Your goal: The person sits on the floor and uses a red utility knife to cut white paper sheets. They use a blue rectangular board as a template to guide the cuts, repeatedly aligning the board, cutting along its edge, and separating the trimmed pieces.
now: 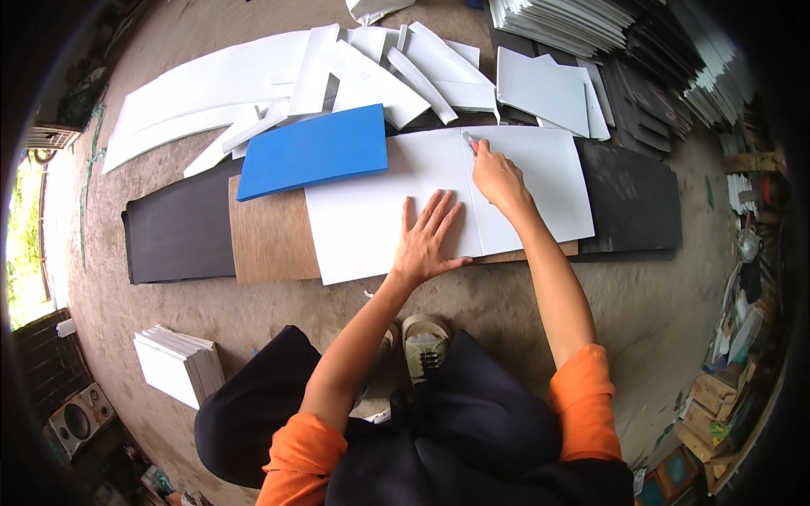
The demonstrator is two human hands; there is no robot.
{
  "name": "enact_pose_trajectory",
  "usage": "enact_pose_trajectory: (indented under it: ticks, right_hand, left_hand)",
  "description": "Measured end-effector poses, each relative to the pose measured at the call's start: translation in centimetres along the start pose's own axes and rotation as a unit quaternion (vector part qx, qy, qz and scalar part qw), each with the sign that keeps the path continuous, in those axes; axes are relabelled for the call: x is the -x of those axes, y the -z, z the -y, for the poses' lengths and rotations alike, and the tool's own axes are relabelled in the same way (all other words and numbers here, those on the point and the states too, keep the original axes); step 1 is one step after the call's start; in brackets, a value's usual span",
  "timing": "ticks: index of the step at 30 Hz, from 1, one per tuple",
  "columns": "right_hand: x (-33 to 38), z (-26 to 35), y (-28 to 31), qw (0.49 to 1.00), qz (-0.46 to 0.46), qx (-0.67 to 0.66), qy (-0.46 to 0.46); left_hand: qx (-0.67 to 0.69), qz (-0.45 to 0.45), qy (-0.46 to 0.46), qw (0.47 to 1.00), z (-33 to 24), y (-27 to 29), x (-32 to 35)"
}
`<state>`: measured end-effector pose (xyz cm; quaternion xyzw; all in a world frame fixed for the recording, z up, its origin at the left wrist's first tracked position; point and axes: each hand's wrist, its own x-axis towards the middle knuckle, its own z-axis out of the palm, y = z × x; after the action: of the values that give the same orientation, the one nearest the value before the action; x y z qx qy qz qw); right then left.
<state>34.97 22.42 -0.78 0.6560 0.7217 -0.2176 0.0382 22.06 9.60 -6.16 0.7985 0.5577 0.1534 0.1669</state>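
A white foam sheet (pixel 380 211) lies on a brown wooden board (pixel 274 228) in front of me, with a straight line running across it from far to near. My left hand (pixel 429 240) rests flat on the sheet, fingers spread, just left of that line. Closed around a red-handled utility knife (pixel 474 145), my right hand (pixel 499 175) is at the far end of the line, the knife's tip on or close to the sheet there. A blue foam sheet (pixel 316 152) overlaps the white sheet's far left corner.
Black sheets (pixel 181 223) extend under the board on both sides. White offcuts (pixel 371 80) are heaped beyond it, with white panels (pixel 544 88) at the far right. A stack of white pieces (pixel 175 363) stands on the floor at near left. My shoes (pixel 424 346) are close below the board.
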Motion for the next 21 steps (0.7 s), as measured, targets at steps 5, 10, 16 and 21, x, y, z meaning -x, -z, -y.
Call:
enact_pose_trajectory:
  ticks: [5, 10, 16, 21]
  right_hand:
    - [0.0, 0.8, 0.1, 1.000, 0.005, 0.017, -0.011]
    - [0.3, 0.8, 0.0, 1.000, -0.026, 0.007, -0.007]
    - [-0.5, 0.6, -0.4, 1.000, -0.024, 0.000, -0.002]
    - [-0.2, 1.4, 0.2, 1.000, -0.007, 0.011, -0.007]
  left_hand:
    - [0.012, -0.001, 0.003, 1.000, 0.3, 0.3, 0.0]
    - [0.019, -0.004, 0.005, 1.000, 0.3, 0.3, -0.1]
    - [0.015, 0.002, 0.008, 1.000, 0.2, 0.2, -0.3]
    - [0.008, 0.005, 0.013, 1.000, 0.4, 0.2, -0.2]
